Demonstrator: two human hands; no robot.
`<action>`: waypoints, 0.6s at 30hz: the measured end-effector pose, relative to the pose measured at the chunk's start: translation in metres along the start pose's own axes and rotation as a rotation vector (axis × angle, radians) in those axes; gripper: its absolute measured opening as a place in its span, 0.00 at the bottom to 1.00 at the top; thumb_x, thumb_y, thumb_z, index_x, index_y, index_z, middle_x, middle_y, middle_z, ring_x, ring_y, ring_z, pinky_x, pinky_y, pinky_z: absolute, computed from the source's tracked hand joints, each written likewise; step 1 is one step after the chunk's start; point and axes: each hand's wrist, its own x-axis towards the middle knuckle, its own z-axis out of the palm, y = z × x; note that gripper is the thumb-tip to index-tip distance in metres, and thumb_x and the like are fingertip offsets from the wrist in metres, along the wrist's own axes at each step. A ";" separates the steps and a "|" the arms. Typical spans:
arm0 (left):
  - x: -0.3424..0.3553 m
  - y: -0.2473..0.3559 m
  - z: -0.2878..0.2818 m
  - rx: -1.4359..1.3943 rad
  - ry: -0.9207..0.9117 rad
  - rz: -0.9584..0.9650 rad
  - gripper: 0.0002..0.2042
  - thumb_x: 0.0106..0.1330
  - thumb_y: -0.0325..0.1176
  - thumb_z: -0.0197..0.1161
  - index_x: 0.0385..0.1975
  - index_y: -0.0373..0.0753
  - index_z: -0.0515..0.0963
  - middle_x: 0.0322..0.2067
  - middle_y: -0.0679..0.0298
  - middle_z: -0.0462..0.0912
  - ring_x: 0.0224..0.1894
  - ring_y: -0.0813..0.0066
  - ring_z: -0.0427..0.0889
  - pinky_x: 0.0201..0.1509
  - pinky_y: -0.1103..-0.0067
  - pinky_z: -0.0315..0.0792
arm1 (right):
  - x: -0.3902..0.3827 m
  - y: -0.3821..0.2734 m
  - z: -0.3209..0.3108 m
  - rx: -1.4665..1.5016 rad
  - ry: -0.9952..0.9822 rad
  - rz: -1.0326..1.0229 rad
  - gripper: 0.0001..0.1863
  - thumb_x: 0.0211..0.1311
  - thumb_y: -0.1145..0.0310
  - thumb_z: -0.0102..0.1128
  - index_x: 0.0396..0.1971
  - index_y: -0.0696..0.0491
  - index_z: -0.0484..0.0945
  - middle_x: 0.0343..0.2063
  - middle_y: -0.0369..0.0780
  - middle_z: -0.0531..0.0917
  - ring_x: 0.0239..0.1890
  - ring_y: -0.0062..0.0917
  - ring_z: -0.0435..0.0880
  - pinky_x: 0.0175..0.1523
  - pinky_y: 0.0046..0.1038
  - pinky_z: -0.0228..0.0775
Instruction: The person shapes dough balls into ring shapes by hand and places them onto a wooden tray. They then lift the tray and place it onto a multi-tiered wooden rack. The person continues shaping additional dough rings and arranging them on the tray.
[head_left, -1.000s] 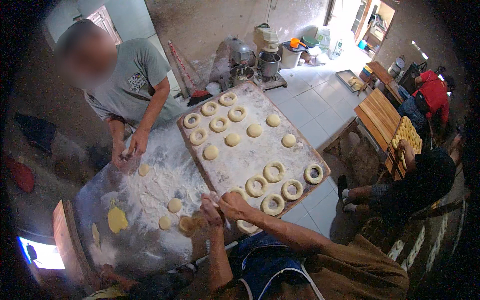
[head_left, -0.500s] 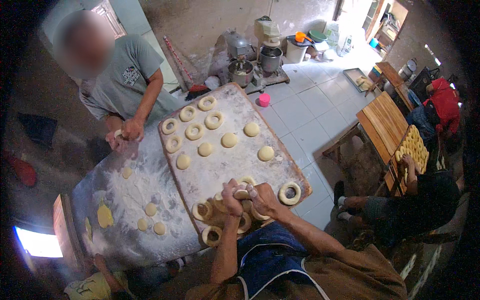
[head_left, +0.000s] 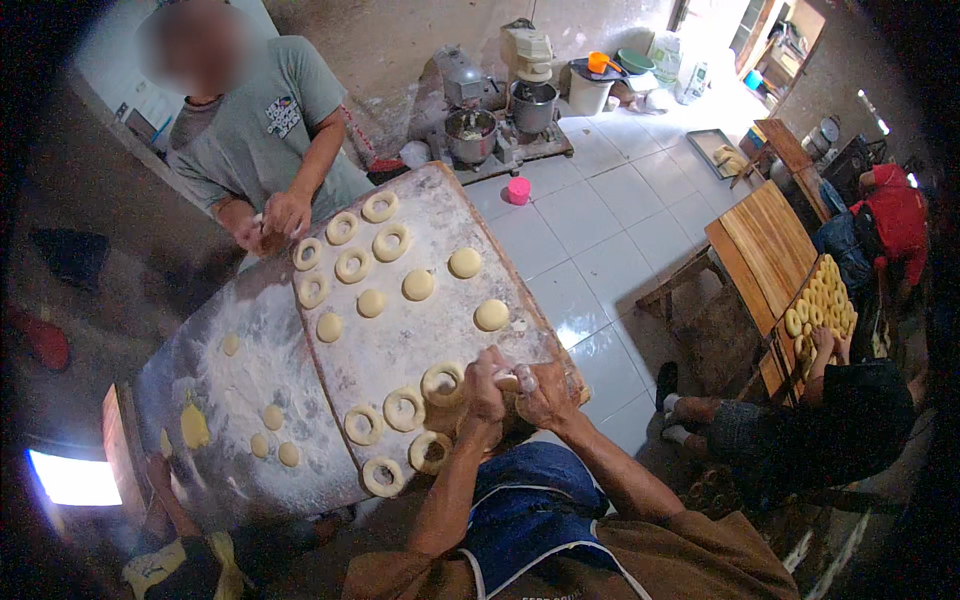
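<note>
Over the near right part of the floured wooden board (head_left: 390, 345), both my hands are closed on one ring-shaped piece of dough (head_left: 508, 382). My left hand (head_left: 486, 388) grips its left side, and my right hand (head_left: 546, 396) holds the right. My fingers cover most of the piece. Just left of them lie several dough rings (head_left: 404, 409), nearest being one ring (head_left: 443, 384) beside my left hand. Farther up the board sit several plain round dough pieces (head_left: 491, 315), with more dough rings (head_left: 352, 265) toward the far left.
Across the table a person in a grey shirt (head_left: 270, 120) handles a small dough piece. Flour and small dough rounds (head_left: 274, 417) cover the metal tabletop (head_left: 330, 480). Mixers (head_left: 470, 135) stand by the wall. At right, a person's hands (head_left: 822, 342) reach a tray of rings (head_left: 825, 300).
The view has shifted, so the board appears farther left. My hands have moved rightward along the board with dough between them, uncovering rings they were hiding. The person opposite has moved their hands slightly.
</note>
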 end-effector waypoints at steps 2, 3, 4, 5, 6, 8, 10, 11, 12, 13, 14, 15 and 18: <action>-0.001 0.007 -0.005 0.235 0.079 0.317 0.17 0.59 0.36 0.48 0.48 0.40 0.72 0.38 0.57 0.78 0.34 0.55 0.80 0.32 0.61 0.73 | -0.004 0.016 0.001 0.221 0.014 0.097 0.24 0.62 0.51 0.42 0.29 0.57 0.79 0.21 0.48 0.79 0.22 0.39 0.76 0.34 0.38 0.68; 0.002 0.005 -0.004 0.285 0.106 0.418 0.17 0.59 0.34 0.48 0.48 0.40 0.72 0.38 0.56 0.78 0.34 0.55 0.80 0.30 0.60 0.74 | -0.005 0.021 -0.001 0.334 0.018 0.142 0.23 0.61 0.51 0.47 0.25 0.57 0.79 0.21 0.45 0.79 0.20 0.36 0.75 0.33 0.36 0.67; 0.016 -0.009 0.003 0.191 0.099 0.403 0.16 0.60 0.33 0.48 0.48 0.39 0.72 0.37 0.54 0.78 0.34 0.55 0.80 0.29 0.59 0.73 | -0.004 0.023 -0.004 0.195 0.027 0.123 0.19 0.58 0.54 0.51 0.28 0.57 0.78 0.23 0.45 0.80 0.22 0.35 0.76 0.34 0.36 0.68; 0.020 -0.007 0.003 0.224 0.077 0.332 0.15 0.61 0.34 0.46 0.46 0.39 0.72 0.36 0.52 0.78 0.34 0.53 0.80 0.31 0.60 0.73 | -0.003 0.025 -0.008 0.052 0.040 0.103 0.16 0.55 0.57 0.56 0.30 0.57 0.77 0.24 0.46 0.80 0.24 0.34 0.77 0.35 0.35 0.69; 0.025 -0.004 0.003 0.260 0.057 0.261 0.14 0.63 0.34 0.45 0.44 0.38 0.71 0.35 0.50 0.78 0.34 0.50 0.79 0.33 0.60 0.73 | -0.001 0.026 -0.010 -0.090 0.054 0.084 0.16 0.53 0.60 0.60 0.32 0.58 0.75 0.25 0.46 0.80 0.26 0.34 0.79 0.35 0.35 0.69; 0.049 0.012 0.000 0.263 -0.060 0.127 0.12 0.65 0.34 0.44 0.41 0.37 0.72 0.33 0.47 0.78 0.34 0.46 0.78 0.36 0.60 0.73 | 0.017 0.026 -0.016 -0.055 0.064 0.248 0.19 0.48 0.65 0.64 0.37 0.60 0.72 0.25 0.47 0.79 0.29 0.36 0.79 0.37 0.35 0.70; 0.063 0.040 -0.013 0.201 -0.177 0.015 0.10 0.64 0.33 0.46 0.37 0.36 0.72 0.33 0.47 0.77 0.34 0.44 0.76 0.38 0.60 0.71 | 0.021 0.024 -0.020 -0.260 0.047 0.316 0.29 0.47 0.67 0.64 0.47 0.63 0.64 0.30 0.50 0.78 0.36 0.43 0.78 0.44 0.39 0.69; 0.064 0.052 -0.020 0.171 -0.192 -0.033 0.08 0.62 0.32 0.48 0.35 0.35 0.72 0.32 0.47 0.77 0.35 0.44 0.75 0.39 0.61 0.71 | 0.019 0.031 -0.022 -0.343 0.062 0.251 0.29 0.47 0.68 0.64 0.48 0.63 0.64 0.32 0.51 0.77 0.38 0.44 0.77 0.45 0.40 0.68; 0.062 0.031 -0.007 0.138 -0.112 0.077 0.09 0.62 0.32 0.49 0.35 0.35 0.72 0.32 0.47 0.77 0.36 0.45 0.75 0.40 0.61 0.70 | 0.017 0.036 -0.024 -0.422 0.076 0.187 0.29 0.47 0.69 0.63 0.49 0.63 0.64 0.34 0.52 0.77 0.40 0.46 0.76 0.46 0.41 0.67; 0.062 0.012 0.006 0.107 -0.030 0.186 0.09 0.61 0.32 0.51 0.36 0.34 0.72 0.32 0.48 0.76 0.37 0.46 0.75 0.41 0.62 0.70 | 0.020 0.039 -0.027 -0.410 0.038 0.207 0.29 0.48 0.71 0.62 0.51 0.62 0.63 0.38 0.53 0.75 0.43 0.47 0.74 0.48 0.41 0.66; 0.056 0.033 -0.017 0.092 -0.135 0.159 0.10 0.60 0.33 0.53 0.35 0.33 0.73 0.33 0.50 0.76 0.40 0.49 0.74 0.44 0.64 0.69 | 0.024 0.041 -0.032 -0.393 0.002 0.230 0.30 0.48 0.72 0.61 0.53 0.62 0.63 0.42 0.54 0.73 0.47 0.49 0.71 0.51 0.41 0.64; 0.054 0.038 -0.022 0.093 -0.148 0.181 0.11 0.59 0.33 0.54 0.36 0.34 0.74 0.33 0.51 0.76 0.40 0.50 0.75 0.44 0.64 0.69 | 0.033 0.041 -0.033 -0.402 -0.040 0.159 0.30 0.47 0.73 0.60 0.53 0.62 0.63 0.43 0.53 0.74 0.48 0.48 0.71 0.52 0.40 0.64; 0.051 0.041 -0.020 0.121 -0.130 0.235 0.12 0.56 0.34 0.59 0.37 0.35 0.75 0.34 0.53 0.76 0.40 0.52 0.75 0.45 0.64 0.69 | 0.071 0.044 -0.030 -0.441 -0.139 -0.074 0.29 0.46 0.75 0.58 0.53 0.61 0.64 0.46 0.51 0.73 0.51 0.45 0.70 0.57 0.37 0.61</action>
